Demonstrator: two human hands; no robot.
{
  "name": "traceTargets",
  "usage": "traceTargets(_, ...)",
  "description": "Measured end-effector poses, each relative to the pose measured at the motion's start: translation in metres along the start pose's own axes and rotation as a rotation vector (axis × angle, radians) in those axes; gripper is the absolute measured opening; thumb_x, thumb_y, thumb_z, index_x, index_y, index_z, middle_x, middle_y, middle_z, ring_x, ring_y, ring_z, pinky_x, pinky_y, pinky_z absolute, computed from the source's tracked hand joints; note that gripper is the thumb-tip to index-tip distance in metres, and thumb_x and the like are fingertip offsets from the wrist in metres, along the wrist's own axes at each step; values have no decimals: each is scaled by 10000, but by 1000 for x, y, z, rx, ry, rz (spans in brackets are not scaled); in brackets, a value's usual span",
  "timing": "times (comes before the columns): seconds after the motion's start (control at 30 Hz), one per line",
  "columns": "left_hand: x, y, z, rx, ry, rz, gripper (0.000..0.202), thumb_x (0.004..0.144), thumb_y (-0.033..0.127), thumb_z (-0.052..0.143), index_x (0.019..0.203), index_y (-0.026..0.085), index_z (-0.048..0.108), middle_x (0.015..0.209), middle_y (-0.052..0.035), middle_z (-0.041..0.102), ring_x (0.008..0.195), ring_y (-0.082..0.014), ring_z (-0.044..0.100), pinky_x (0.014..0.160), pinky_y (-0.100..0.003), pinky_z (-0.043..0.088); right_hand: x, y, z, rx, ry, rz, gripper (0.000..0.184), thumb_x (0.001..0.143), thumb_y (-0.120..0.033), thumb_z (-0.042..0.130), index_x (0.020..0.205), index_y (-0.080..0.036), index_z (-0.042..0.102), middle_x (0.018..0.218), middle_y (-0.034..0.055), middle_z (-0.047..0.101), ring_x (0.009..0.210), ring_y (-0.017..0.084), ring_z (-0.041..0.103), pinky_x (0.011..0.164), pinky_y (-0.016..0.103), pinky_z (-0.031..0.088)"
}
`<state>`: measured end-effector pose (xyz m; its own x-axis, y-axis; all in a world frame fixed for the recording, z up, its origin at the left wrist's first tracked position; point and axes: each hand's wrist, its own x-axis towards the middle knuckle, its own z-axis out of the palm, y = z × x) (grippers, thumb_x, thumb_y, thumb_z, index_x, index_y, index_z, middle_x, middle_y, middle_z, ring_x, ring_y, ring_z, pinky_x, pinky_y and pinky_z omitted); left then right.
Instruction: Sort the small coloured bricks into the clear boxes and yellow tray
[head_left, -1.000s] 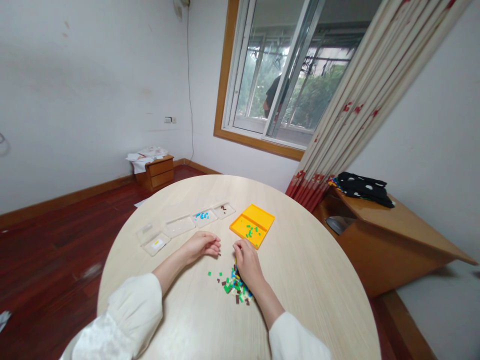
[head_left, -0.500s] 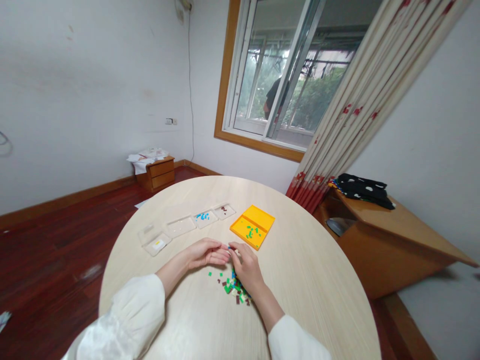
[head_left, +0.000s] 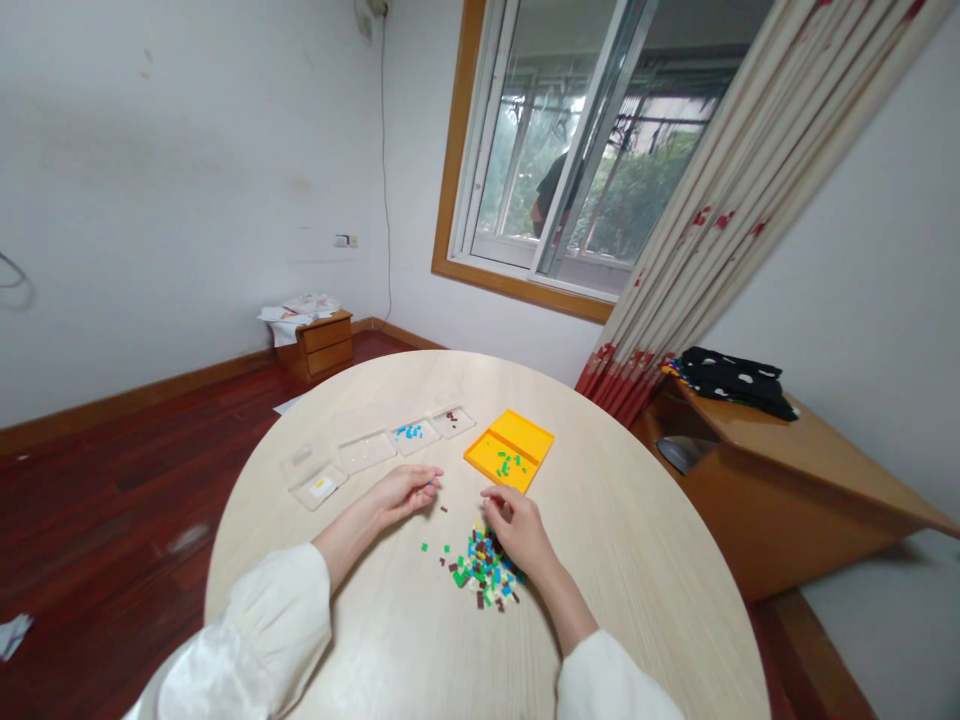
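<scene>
A blue brick (head_left: 431,483), droppable if loosened, was pinched by the left hand (head_left: 407,491); right hand (head_left: 517,525) grasp near the case (head_left: 521,433) corner was unclear.

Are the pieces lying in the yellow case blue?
No, the pieces showing in the yellow case are green, while small blue pieces lie in a clear tray.

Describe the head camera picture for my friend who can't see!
A person's left hand holds a small blue brick above a round table, while the right hand is by a pile of mixed bricks. Beyond them, an open yellow box holds green bricks, with clear trays to its left.
</scene>
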<state>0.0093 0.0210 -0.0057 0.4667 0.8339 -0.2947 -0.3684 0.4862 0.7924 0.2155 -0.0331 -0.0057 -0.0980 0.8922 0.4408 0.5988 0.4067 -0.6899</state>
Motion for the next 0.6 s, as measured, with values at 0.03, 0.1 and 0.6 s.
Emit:
traceTargets(0.03,0,1,-1,-17,9,5,65,796,46,544,805,101,577,536,33,528,410,-23,441,402,-109,372,0,1,-2,20,-44,27,147,769,-193,516,803,-174,658,752,46,664,687,172,593,660,303,480)
traceTargets(0.1,0,3,-2,-64,27,-13,53,806,60,527,788,94,563,502,48,473,361,-8,357,344,-104,281,0,3,-6,69,-136,67,117,731,-160,535,748,-168,650,703,26,632,647,156,570,620,277,464)
traceTargets(0.6,1,4,-4,-231,15,-87,119,820,77,453,725,147,436,442,98,290,325,-27,263,333,-117,197,-1,7,-10,142,-301,105,138,739,-135,561,774,-167,690,759,46,617,719,157,564,666,283,437)
